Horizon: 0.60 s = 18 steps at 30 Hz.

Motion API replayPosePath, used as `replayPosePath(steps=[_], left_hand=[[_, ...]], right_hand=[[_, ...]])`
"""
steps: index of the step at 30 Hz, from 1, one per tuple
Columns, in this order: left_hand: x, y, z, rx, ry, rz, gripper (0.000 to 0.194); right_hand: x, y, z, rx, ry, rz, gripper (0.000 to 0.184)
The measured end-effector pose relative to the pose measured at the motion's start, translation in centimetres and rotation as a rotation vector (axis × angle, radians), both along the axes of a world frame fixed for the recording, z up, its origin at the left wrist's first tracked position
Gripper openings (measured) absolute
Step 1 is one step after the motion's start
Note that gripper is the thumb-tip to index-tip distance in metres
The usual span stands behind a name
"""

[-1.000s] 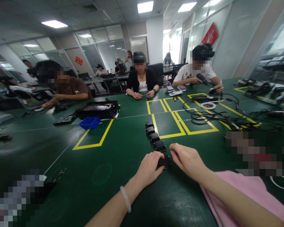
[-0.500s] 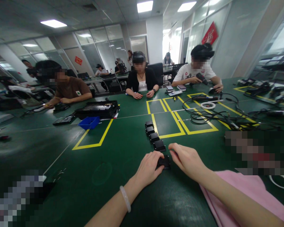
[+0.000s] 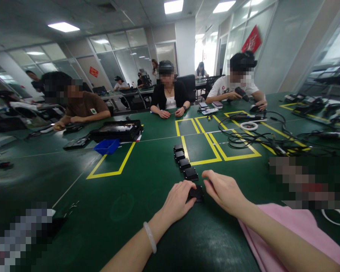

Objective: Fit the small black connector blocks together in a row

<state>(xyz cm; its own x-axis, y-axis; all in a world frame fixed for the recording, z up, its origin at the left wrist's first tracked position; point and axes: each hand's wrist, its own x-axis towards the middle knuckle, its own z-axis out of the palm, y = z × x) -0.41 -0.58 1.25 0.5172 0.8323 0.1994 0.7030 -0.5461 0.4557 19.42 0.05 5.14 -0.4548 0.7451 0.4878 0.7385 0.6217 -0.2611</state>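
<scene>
A small flat black block (image 3: 197, 193) lies on the green table top, close in front of me. My left hand (image 3: 178, 198) has its fingers and thumb around the block's left side. To the right of the block, just off its edge, is my right hand (image 3: 222, 189), with curled fingers drawn together. Whatever may be in its fingertips is hidden from this side. Beyond the held block, a slanting row of several similar black blocks (image 3: 184, 163) leads away from me, the nearest (image 3: 190, 173) just past my fingertips.
Yellow tape rectangles (image 3: 206, 162) mark the table. At left stand a blue bin (image 3: 107, 146) and a black open case (image 3: 117, 130). Tangled black cables (image 3: 243, 141) lie right, and pink cloth (image 3: 289, 226) lies under my right forearm. Co-workers sit opposite, one holding a power drill (image 3: 241, 93).
Both hands and the black blocks stay practically where they were. The view shifts very slightly, and a co-worker at the left moves a hand a little.
</scene>
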Motion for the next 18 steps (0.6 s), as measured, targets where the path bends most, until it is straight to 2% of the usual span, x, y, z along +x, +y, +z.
replayPosePath(steps=[18], left_hand=[[0.02, -0.01, -0.16, -0.002, 0.001, 0.008, 0.029]], right_hand=[[0.03, -0.11, 0.03, -0.007, 0.008, 0.012, 0.013]])
